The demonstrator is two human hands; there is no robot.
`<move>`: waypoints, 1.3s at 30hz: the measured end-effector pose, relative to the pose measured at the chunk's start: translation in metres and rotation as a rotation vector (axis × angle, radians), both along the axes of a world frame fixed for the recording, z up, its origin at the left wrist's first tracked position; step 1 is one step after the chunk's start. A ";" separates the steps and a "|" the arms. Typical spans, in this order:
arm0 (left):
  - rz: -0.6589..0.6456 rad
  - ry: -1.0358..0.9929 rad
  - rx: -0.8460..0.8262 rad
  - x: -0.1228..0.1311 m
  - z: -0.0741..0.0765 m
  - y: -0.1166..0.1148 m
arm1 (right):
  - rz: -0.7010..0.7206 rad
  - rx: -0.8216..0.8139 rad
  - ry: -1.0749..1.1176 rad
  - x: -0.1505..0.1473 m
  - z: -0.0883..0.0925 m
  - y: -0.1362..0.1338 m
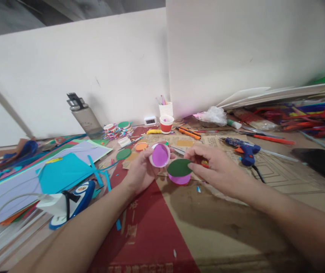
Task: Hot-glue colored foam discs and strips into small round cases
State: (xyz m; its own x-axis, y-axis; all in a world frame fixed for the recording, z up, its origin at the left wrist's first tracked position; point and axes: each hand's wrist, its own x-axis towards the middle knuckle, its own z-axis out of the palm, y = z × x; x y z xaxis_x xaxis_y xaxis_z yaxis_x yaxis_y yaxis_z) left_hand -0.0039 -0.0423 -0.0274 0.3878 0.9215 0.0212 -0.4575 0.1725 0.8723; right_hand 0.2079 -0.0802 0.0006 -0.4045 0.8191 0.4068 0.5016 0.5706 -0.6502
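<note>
My left hand point(139, 172) is wrapped round a small white paper cup point(151, 160), tilted so that a purple disc point(160, 155) shows inside its rim. Between thumb and fingers my right hand point(215, 167) pinches a dark green paper circle point(178, 168) by its right edge, just right of the cup. Partly covered by that circle is a purple paper circle point(179, 179) with a red edge under it; whether it rests on the cardboard I cannot tell. Another green circle point(123, 154) and an orange disc point(141, 147) lie beyond my left hand.
A blue glue gun point(249, 152) lies right of my right hand, near an orange cutter point(189, 132). At the back stand a red-and-white cup point(166, 125), a small clock point(150, 121) and a grey bottle point(85, 118). Coloured paper point(66, 172) covers the left side; a black phone-like slab point(318, 165) lies right.
</note>
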 end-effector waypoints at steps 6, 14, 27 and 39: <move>0.021 -0.092 -0.029 -0.008 0.002 0.005 | 0.227 -0.221 -0.238 -0.008 -0.008 -0.007; -0.038 -0.015 0.174 -0.004 0.001 -0.004 | 0.084 -0.075 -0.197 -0.014 -0.025 -0.005; -0.031 0.151 0.466 0.008 -0.004 -0.015 | -0.027 -0.118 0.155 -0.012 -0.026 0.006; -0.215 0.036 -0.062 0.016 -0.012 -0.007 | 0.142 0.271 -0.172 -0.002 -0.029 0.013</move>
State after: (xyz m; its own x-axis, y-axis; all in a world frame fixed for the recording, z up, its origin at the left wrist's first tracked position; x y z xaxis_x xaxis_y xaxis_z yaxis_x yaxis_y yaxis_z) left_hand 0.0120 -0.0497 -0.0395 0.5747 0.8169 -0.0498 -0.3736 0.3161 0.8721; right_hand 0.2062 -0.0675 -0.0285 -0.5883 0.6210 0.5180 0.4938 0.7831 -0.3781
